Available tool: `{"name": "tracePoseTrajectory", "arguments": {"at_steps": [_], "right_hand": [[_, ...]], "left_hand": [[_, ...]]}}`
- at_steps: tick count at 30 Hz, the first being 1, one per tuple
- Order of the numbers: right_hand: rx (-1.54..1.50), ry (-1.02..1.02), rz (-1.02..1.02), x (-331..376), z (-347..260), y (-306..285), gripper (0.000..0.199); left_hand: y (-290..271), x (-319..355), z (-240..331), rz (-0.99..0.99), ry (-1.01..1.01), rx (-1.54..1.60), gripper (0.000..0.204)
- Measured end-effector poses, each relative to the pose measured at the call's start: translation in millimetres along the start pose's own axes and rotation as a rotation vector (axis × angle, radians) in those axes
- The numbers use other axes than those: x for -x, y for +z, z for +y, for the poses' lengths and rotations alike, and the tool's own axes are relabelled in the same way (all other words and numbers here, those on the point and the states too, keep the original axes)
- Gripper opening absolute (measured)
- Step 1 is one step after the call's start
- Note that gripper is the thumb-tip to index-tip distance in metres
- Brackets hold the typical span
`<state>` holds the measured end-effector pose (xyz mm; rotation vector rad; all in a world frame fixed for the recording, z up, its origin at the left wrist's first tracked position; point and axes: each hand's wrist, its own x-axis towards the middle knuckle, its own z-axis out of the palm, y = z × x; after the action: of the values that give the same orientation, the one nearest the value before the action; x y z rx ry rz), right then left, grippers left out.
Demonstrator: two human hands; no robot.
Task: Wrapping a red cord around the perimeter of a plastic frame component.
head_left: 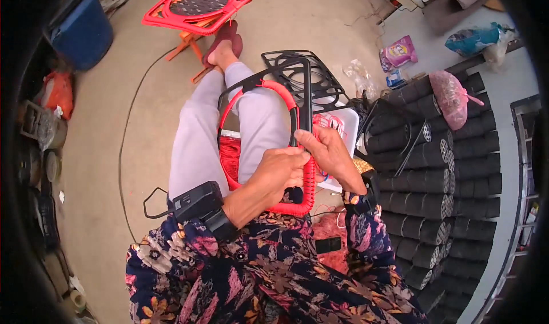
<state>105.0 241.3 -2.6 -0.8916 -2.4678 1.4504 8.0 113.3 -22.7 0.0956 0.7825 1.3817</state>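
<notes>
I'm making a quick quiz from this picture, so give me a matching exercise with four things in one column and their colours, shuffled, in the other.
Things:
1. cord wrapped on the frame
2. bare metal frame
3. tub at upper left
4. trousers

Colours:
A. blue
B. pale lilac
C. red
D. black

Pairs: 1-C, 2-D, 3-A, 4-B
</notes>
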Motion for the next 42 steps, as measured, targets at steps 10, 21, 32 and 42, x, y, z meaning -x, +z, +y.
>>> {"name": "tracePoseTrajectory", "arguments": {"at_steps": [10, 21, 32, 42], "right_hand": [[-0.264, -0.044, 0.154, 14, -10, -44, 0.028], [-0.676, -0.046, 0.092, 7, 3, -44, 0.023], [-0.709, 0.038, -0.325, -10, 19, 55, 0.04], [-0.575, 0.39, -0.362, 21, 28, 43, 0.039]], "left_hand": [[1, 15, 31, 0.026, 0.226, -0.279, 0.025], [21, 33, 37, -0.105, 0.184, -0.534, 0.028], [-43, 43, -3, 0.141, 0.092, -0.19, 0.029], [-51, 31, -7, 0.175, -0.066, -0.007, 0.029]]}}
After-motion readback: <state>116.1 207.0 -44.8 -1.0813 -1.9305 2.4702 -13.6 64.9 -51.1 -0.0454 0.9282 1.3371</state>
